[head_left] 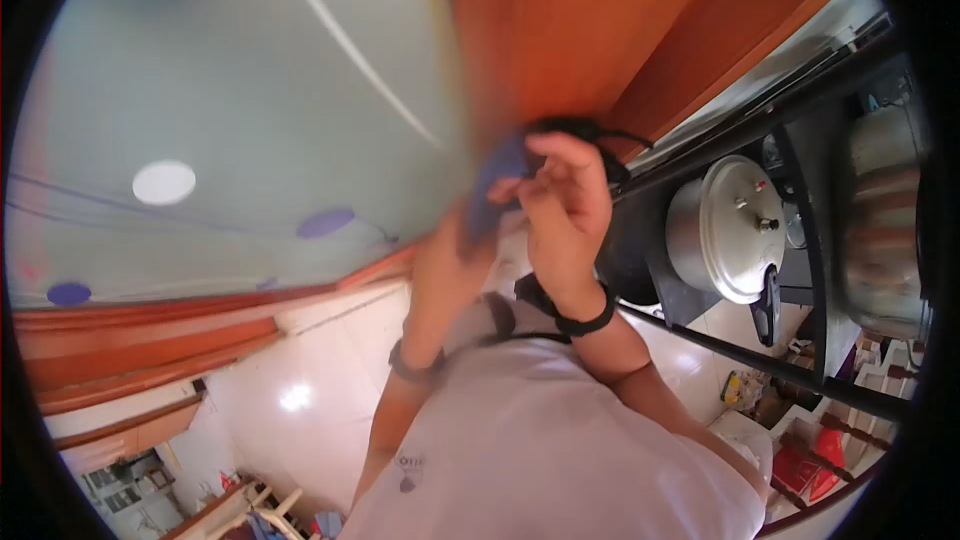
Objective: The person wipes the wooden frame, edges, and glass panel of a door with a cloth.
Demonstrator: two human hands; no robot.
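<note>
My right hand (572,210) is raised in the middle of the view, with a black band around the wrist. Its fingers are curled inward, close to a blurred blue cloth-like item (497,172). What lies between those fingers is hard to make out. My left hand (455,255) is beside it and lower, smeared by motion, with the blue item against its upper part. Its fingers are too blurred to read. Behind my right fingers shows a black item (585,128) with a thin cord-like end, partly hidden by the hand.
An orange-brown wooden surface (570,20) borders a pale blue-green patterned surface (250,130) on the left. At right, a lidded metal pressure cooker (735,225) stands on a dark shelf beside a larger metal pot (882,230). Pale tiled floor (290,410) shows below.
</note>
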